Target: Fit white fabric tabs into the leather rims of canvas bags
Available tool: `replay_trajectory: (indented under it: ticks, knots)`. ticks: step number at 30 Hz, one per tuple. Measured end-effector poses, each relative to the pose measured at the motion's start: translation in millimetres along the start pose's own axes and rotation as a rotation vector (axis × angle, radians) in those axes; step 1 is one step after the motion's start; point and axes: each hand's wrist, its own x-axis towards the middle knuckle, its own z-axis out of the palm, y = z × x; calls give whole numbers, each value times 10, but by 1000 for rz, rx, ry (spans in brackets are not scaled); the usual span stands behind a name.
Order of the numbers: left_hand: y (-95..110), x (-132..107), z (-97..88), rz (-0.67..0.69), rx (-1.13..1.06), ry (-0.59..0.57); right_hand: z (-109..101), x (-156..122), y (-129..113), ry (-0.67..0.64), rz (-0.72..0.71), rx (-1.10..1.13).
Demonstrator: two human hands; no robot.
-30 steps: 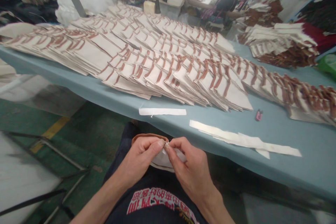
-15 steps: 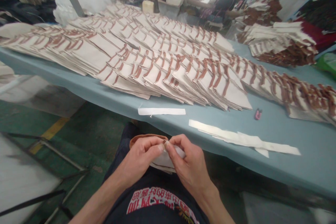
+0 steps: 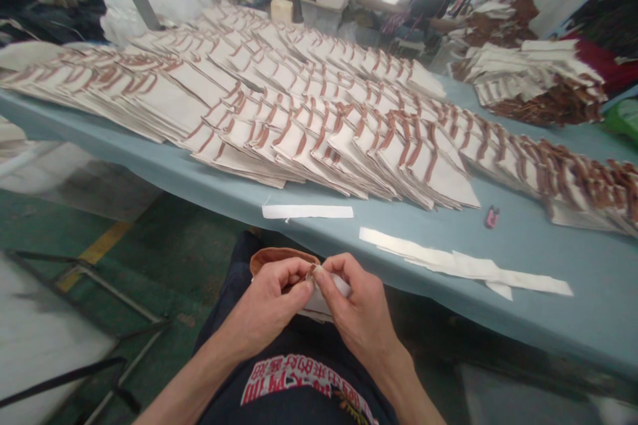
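On my lap lies a small white fabric piece [image 3: 319,302] with a brown leather strap [image 3: 279,255] looping out behind it. My left hand [image 3: 266,302] and my right hand [image 3: 356,309] meet over it, both pinched on its top edge with thumbs and forefingers almost touching. Most of the piece is hidden under my fingers. In front of me the blue table [image 3: 548,259] carries long overlapping rows of white pieces with brown straps [image 3: 319,126].
White paper strips [image 3: 308,211] lie near the table's front edge, with a longer pile of strips [image 3: 463,265] to the right. A small pink object [image 3: 491,216] sits beside them. Another stack of pieces [image 3: 533,80] is at the back right, where another person [image 3: 433,3] works. A metal frame [image 3: 100,345] stands on the green floor at left.
Both hands have shifted slightly upward on my lap and stay pinched on the fabric piece. The brown strap loop shows a little more.
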Motion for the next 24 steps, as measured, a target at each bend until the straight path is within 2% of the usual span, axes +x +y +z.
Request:
replay_trajectory:
  ticks: [24]
  knots:
    - [-40, -1, 23, -27, 1, -4, 35, -37, 65, -6, 42, 11]
